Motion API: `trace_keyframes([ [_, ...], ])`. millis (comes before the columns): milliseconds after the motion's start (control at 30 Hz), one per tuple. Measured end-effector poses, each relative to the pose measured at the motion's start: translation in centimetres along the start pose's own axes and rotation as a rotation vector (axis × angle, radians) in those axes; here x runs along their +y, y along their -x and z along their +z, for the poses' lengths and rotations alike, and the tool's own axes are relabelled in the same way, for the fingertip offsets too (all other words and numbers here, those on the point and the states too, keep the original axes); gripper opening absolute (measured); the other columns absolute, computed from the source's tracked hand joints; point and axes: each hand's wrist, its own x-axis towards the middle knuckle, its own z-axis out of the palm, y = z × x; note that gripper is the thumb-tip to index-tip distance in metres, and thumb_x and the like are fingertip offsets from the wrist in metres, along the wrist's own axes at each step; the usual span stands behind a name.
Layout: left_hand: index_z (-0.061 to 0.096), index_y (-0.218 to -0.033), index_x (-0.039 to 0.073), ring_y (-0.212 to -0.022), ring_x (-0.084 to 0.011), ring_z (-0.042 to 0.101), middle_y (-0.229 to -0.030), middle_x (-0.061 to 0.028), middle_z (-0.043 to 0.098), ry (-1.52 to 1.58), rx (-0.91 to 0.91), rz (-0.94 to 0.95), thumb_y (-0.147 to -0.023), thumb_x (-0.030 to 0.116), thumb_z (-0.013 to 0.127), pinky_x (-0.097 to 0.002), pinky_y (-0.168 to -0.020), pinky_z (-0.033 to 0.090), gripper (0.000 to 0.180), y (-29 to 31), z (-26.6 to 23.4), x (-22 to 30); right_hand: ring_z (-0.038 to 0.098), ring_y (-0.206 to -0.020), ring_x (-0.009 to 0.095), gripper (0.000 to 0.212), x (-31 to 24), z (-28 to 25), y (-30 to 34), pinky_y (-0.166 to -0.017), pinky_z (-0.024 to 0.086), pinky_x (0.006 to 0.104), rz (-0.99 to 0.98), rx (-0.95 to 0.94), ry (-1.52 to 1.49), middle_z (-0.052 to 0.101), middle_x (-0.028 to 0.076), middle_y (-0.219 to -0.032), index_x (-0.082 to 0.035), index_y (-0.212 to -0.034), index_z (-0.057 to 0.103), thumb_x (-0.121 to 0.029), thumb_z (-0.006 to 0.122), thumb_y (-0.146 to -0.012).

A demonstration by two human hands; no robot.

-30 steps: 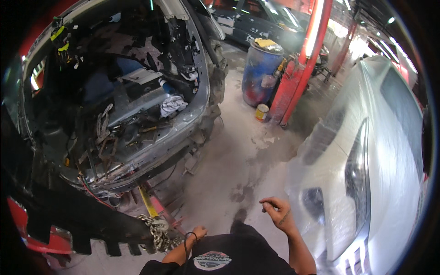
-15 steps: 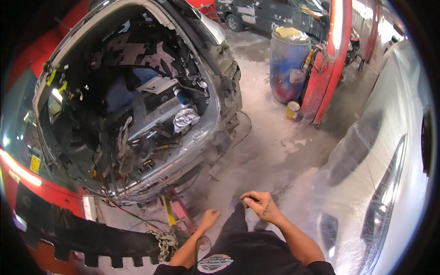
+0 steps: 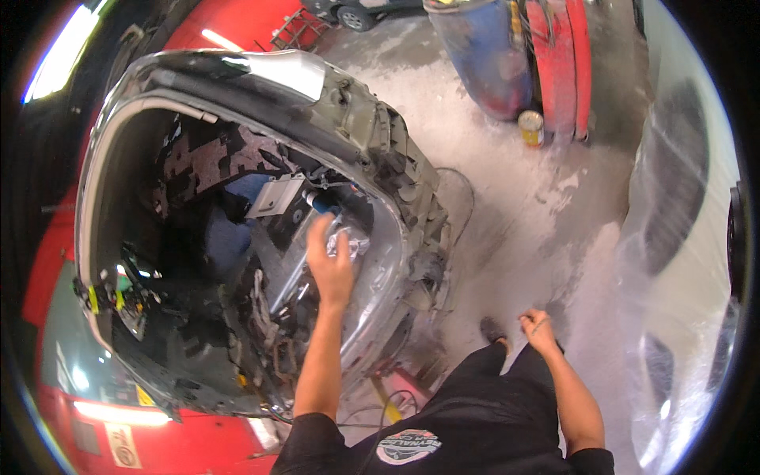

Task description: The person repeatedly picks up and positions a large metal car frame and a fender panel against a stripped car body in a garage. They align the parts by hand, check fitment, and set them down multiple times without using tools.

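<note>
My left hand (image 3: 331,267) reaches into the open rear of a stripped car body (image 3: 388,261), its fingers spread and holding nothing I can see. Just beyond the fingertips lies a blue cylinder with a pale end (image 3: 322,203). A crumpled, shiny whitish sheet (image 3: 358,241) sits right beside the fingers, partly covered by them; whether they touch cannot be told. Lower at the right, my right hand (image 3: 541,331) hangs by my leg with its fingers curled together. What it holds, if anything, is too small to make out.
Inside the car rests a flat pale panel (image 3: 273,198). A blue drum (image 3: 489,67) and a red post (image 3: 564,75) stand at the far right, a yellow-labelled can (image 3: 531,128) by them. A plastic-covered car (image 3: 673,237) lines the right. A hose (image 3: 467,207) trails on the floor.
My left hand has moved from beside my body up and forward into the car's rear opening, its fingers now spread. The view has shifted toward the car; my right hand stays low, fingers curled.
</note>
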Motion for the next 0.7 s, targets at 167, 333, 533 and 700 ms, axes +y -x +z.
trace_keyframes([
  [167,0.049,-0.143,-0.001,-0.143,-0.0395,0.037,-0.149,-0.0236,0.045,-0.348,0.089,0.553,-0.092,0.007,0.068,-0.0482,-0.119,0.028,0.055,-15.3,3.6,3.9,0.063,-0.101,0.043,0.019,5.0,2.6,0.6,-0.089,0.051,0.0489,0.126,0.203,0.327,0.068,0.022,-0.099,-0.002,-0.102,0.071,-0.010,0.066,-0.086],
  [333,0.041,-0.151,0.002,-0.150,-0.0394,0.027,-0.159,-0.0232,0.032,-0.626,0.081,0.635,-0.089,0.018,0.076,-0.0509,-0.120,0.024,0.073,-23.1,6.7,2.1,0.051,-0.121,0.042,0.046,11.3,3.3,-2.2,-0.097,0.047,0.0535,0.333,-0.132,0.680,0.054,0.023,-0.126,-0.008,-0.122,0.065,-0.017,0.077,-0.078],
  [533,0.039,-0.145,0.004,-0.149,-0.0384,0.026,-0.158,-0.0234,0.028,-0.698,0.151,0.712,-0.090,0.019,0.077,-0.0528,-0.122,0.021,0.069,-26.4,10.1,-1.0,0.034,-0.141,0.051,0.065,19.4,4.6,-5.1,-0.110,0.040,0.0608,0.650,-0.356,0.617,0.032,0.031,-0.154,-0.009,-0.147,0.047,-0.019,0.072,-0.088],
  [700,0.035,-0.149,0.005,-0.148,-0.0324,0.027,-0.155,-0.0175,0.029,-0.621,0.146,0.720,-0.090,0.009,0.075,-0.0507,-0.122,0.024,0.071,-26.7,10.7,-2.1,0.044,-0.134,0.051,0.061,21.7,5.1,-7.0,-0.112,0.041,0.0532,0.607,-0.326,0.643,0.038,0.034,-0.150,-0.004,-0.145,0.050,-0.017,0.070,-0.088],
])
